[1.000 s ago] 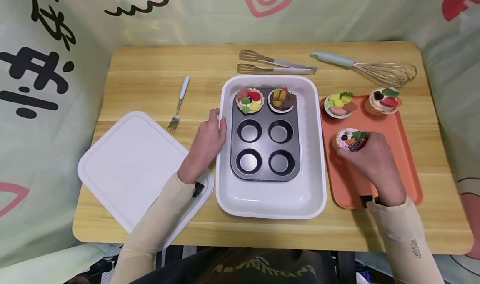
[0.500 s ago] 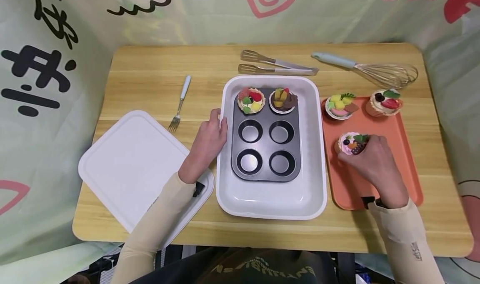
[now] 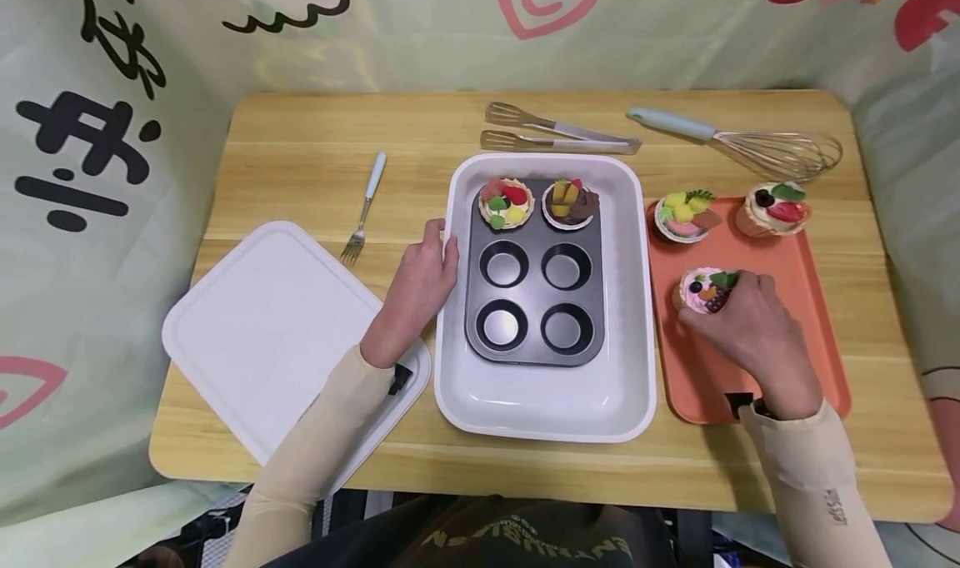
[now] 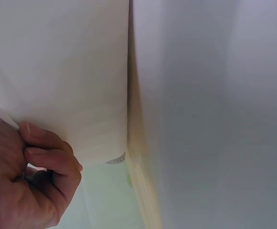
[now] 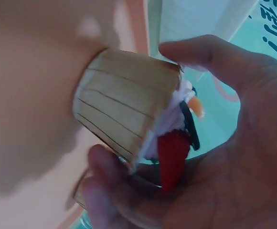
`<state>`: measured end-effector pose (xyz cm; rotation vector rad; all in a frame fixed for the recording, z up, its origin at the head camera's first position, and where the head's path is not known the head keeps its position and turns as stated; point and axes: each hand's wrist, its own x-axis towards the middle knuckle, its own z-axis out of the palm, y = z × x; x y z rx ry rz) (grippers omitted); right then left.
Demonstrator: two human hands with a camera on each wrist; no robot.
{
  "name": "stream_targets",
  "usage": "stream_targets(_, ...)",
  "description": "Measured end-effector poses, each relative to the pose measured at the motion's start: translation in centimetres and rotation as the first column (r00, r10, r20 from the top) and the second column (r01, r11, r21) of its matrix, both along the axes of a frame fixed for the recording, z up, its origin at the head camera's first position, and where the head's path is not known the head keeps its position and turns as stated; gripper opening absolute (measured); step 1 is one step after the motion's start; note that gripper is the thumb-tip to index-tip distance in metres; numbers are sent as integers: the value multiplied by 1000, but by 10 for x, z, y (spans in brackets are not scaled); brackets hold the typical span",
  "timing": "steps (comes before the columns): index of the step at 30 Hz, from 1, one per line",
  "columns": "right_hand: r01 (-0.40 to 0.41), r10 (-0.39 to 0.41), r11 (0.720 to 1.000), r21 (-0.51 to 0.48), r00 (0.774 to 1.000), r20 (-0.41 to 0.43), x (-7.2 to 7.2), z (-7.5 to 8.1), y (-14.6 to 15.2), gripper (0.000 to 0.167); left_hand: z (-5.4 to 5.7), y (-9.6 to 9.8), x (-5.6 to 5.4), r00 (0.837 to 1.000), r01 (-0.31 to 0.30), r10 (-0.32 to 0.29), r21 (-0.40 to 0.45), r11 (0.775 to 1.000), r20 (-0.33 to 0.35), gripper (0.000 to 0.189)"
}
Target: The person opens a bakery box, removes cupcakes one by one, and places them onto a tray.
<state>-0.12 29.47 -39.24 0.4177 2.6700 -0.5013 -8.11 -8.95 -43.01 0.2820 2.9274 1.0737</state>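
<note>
My left hand (image 3: 416,285) grips the left rim of a deep white tray (image 3: 543,418); in the left wrist view its curled fingers (image 4: 52,160) pinch the edge. Inside that tray lies a dark grey muffin tin (image 3: 535,301). Its two far cups bear a fruit-topped tart (image 3: 507,204) and a chocolate-and-fruit tart (image 3: 570,204); the other cups are bare. My right hand (image 3: 761,331) holds a pink-cream cupcake (image 3: 701,289) between thumb and fingers. In the right wrist view, the ridged case (image 5: 124,100) is tilted, with its base against the orange tray (image 3: 697,393).
A yellow-topped cupcake (image 3: 684,216) and a strawberry cupcake (image 3: 772,210) stand at the orange tray's far end. Tongs (image 3: 562,142) and a whisk (image 3: 780,153) lie along the back. A fork (image 3: 364,210) and a white lid-like board (image 3: 273,326) are on the left.
The head view has shifted slightly. Both hands keep their holds, and the cupcake stays over the same part of the orange tray.
</note>
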Motion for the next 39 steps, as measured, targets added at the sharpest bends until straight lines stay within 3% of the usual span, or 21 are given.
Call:
stream_targets(5, -3, 4, 996, 93, 1000, -7, 0, 17, -5, 120, 0, 0, 0, 1000, 4, -4, -1, 1000, -7, 33)
stream_targets(8, 10, 4, 994, 104, 990, -139, -1, 30, -11, 114, 0, -1, 1, 1000, 5, -5, -5, 1000, -2, 34)
stream_targets(13, -10, 31, 997, 70, 953, -302, -11, 54, -25, 104, 1, -1, 1, 1000, 4, -4, -18, 1000, 8, 34)
stream_targets(22, -72, 71, 997, 10, 930, -361, -28, 85, -60, 96, 1, -1, 3, 1000, 7, -6, -15, 1000, 18, 35)
stream_targets(30, -137, 135, 990, 33, 865, -483, -46, 107, -90, 84, 0, 0, 4, 1000, 1, -1, -9, 1000, 17, 35)
stream_targets(35, -207, 199, 977, 43, 837, -509, -64, 110, -110, 82, 0, -2, 4, 1000, -6, 6, -17, 1000, -3, 34)
stream_targets(39, -249, 237, 968, 37, 853, -465, -78, 106, -123, 84, 0, -2, 3, 1000, -1, 1, -16, 1000, -7, 35)
